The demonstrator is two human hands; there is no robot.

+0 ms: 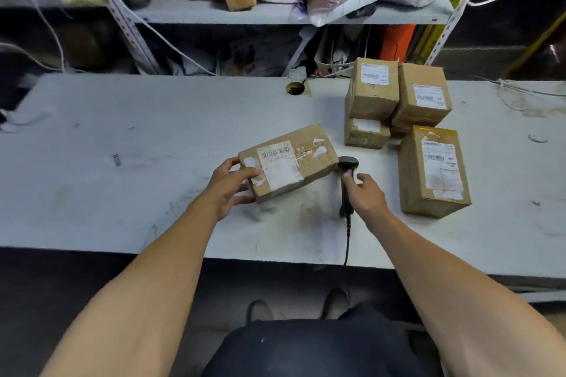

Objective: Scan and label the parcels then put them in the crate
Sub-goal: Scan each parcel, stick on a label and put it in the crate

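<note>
A brown cardboard parcel (291, 161) with a white barcode label on top lies tilted at the middle of the grey table (122, 147). My left hand (229, 190) grips its near left corner, thumb on top. Just right of the parcel lies a black handheld barcode scanner (347, 184) with its head touching the parcel's right end. My right hand (364, 193) rests on the scanner's handle, fingers loosely curled over it. The scanner's cable (347, 242) runs off the table's front edge. No crate is in view.
Several more labelled cardboard parcels stand at the right: a stacked group (395, 98) at the back and one taller box (433, 171) nearer. A cable hole (295, 88) sits at the table's back edge. Cluttered metal shelves (245, 14) rise behind the table.
</note>
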